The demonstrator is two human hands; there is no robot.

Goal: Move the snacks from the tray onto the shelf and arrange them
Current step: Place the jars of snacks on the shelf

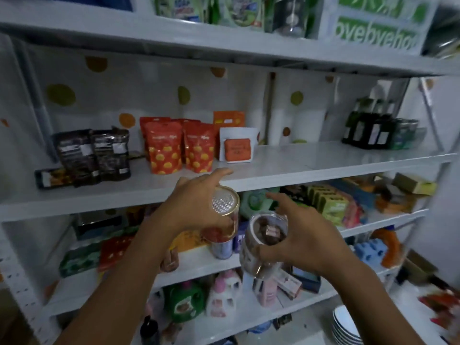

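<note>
Both hands grip jars, left (199, 202) and right (298, 242), below shelf edge (273, 179).

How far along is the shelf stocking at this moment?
Already standing on the middle shelf: dark pouches, orange pouches and a white packet. In hand: the left hand holds a can with a silver lid, and the right hand holds a clear jar of brown pieces, both below that shelf's edge. Left: placing both; the tray is out of view.

Dark green glass bottles (368, 125) are stood at the right. White round plates (347, 326) are stacked low down.
</note>
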